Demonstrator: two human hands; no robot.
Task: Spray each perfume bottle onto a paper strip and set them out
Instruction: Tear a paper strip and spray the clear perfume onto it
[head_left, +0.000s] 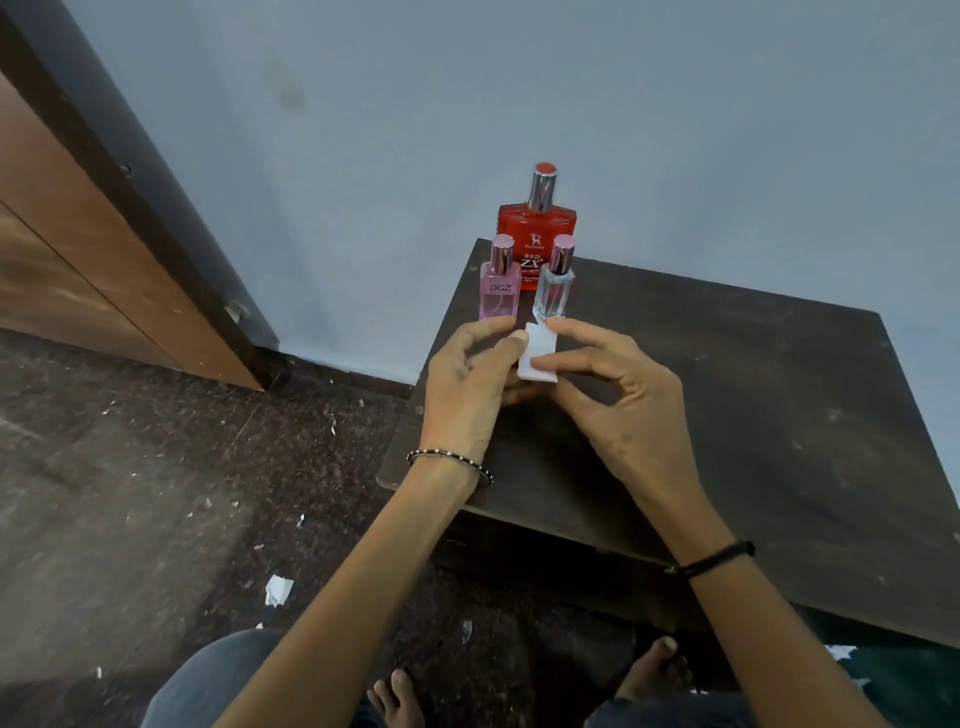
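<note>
Three capped perfume bottles stand upright at the far left corner of the dark table (737, 415): a large red bottle (538, 236) at the back, a small pink bottle (499, 291) front left, a small clear bottle (554, 290) front right. Just in front of them both hands hold a small white paper strip (540, 357) above the table. My left hand (470, 382) pinches its left edge with thumb and fingers. My right hand (618, 395) pinches its top right corner with thumb and forefinger.
The table stands against a blue-grey wall (519, 104). A wooden door (78, 249) is at the left. White paper scraps (278, 590) lie on the dark speckled floor. My knees and bare feet (657, 670) are below the table's near edge.
</note>
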